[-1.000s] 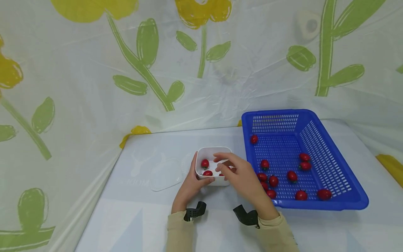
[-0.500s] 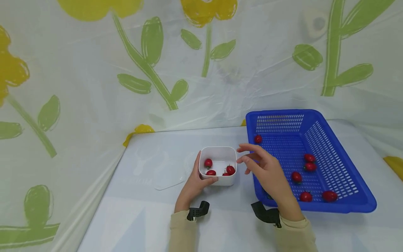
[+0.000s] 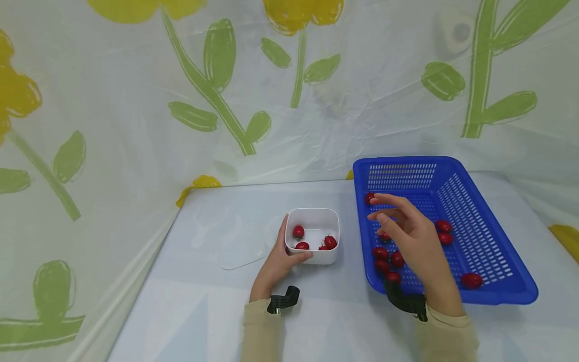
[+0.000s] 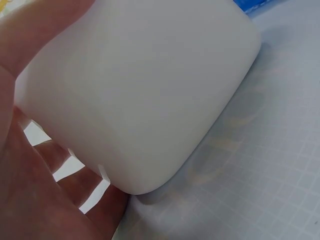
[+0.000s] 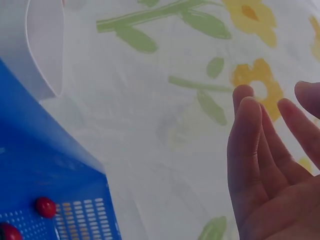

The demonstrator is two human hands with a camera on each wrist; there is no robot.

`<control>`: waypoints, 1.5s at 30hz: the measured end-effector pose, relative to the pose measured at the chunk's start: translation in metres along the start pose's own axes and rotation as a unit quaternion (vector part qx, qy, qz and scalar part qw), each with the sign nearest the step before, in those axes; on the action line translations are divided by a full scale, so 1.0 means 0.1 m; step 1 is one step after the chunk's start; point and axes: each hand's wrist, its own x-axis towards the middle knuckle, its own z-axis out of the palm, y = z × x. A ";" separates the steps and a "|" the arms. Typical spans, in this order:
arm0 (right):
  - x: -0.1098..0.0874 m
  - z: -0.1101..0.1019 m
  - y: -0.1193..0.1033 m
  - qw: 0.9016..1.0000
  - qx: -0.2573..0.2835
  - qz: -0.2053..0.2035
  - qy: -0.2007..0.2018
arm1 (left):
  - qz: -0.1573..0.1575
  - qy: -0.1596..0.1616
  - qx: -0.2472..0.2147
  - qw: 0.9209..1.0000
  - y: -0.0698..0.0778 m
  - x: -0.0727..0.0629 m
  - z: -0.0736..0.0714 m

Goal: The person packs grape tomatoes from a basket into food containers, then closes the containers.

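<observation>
My left hand (image 3: 277,262) grips a small white square container (image 3: 322,257) by its left side, thumb along the near wall. In the left wrist view the fingers bend around the container's smooth wall (image 4: 145,95). Inside it lie several red cherry tomatoes (image 3: 298,232), seen from above in the head view. Over the left part of a blue plastic basket (image 3: 402,176) hovers my right hand (image 3: 418,244), fingers spread and loosely bent, holding nothing. Under and around that hand are more cherry tomatoes (image 3: 397,259) on the basket floor, some partly covered by the hand and wrist.
A clear lid-like sheet (image 3: 242,249) lies flat on the white table (image 3: 181,306), left of the container. Behind the table hangs a white curtain (image 3: 135,100) printed with yellow flowers. Several tomatoes (image 3: 472,280) lie at the basket's right side.
My right hand has left the container's opening and moved right, over the basket. More of the tomatoes in the container now show. The left hand keeps its grip on the container.
</observation>
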 end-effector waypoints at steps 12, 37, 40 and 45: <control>0.21 -0.29 0.01 0.979 -0.188 0.017 -0.075 | 0.004 0.006 0.007 1.000 -0.01 -0.01 -0.02; 0.37 -0.46 0.67 0.921 -0.271 0.098 -0.263 | 0.005 -0.003 -0.002 1.000 -0.01 0.02 -0.02; 0.38 -0.48 0.73 0.916 -0.271 0.105 -0.276 | 0.002 -0.005 -0.005 1.000 0.01 0.01 -0.02; 0.41 -0.52 0.83 0.908 -0.253 0.125 -0.310 | 0.001 -0.020 -0.024 1.000 0.20 -0.06 -0.03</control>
